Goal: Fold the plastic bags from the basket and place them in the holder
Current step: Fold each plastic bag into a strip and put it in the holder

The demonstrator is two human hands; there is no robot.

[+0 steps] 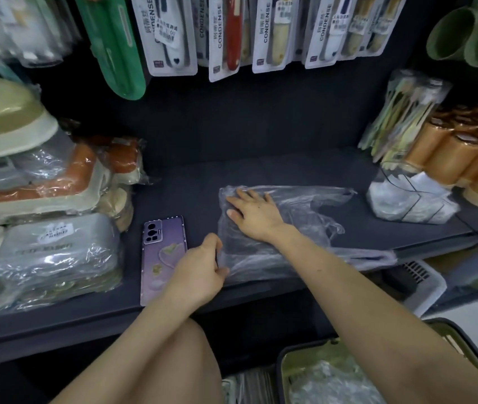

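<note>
My right grip (pixel 254 212) lies flat, fingers spread, on the bag (pixel 302 201) on the shelf (pixel 191 185); my left grip (pixel 203 266) pinches its left edge beside the phone (pixel 159 249).

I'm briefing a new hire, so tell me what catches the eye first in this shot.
A clear plastic bag lies spread on the dark shelf at centre, the right hand pressing flat on it while the left hand pinches its near-left edge. Just left of it lies a purple phone, camera side up.
</note>
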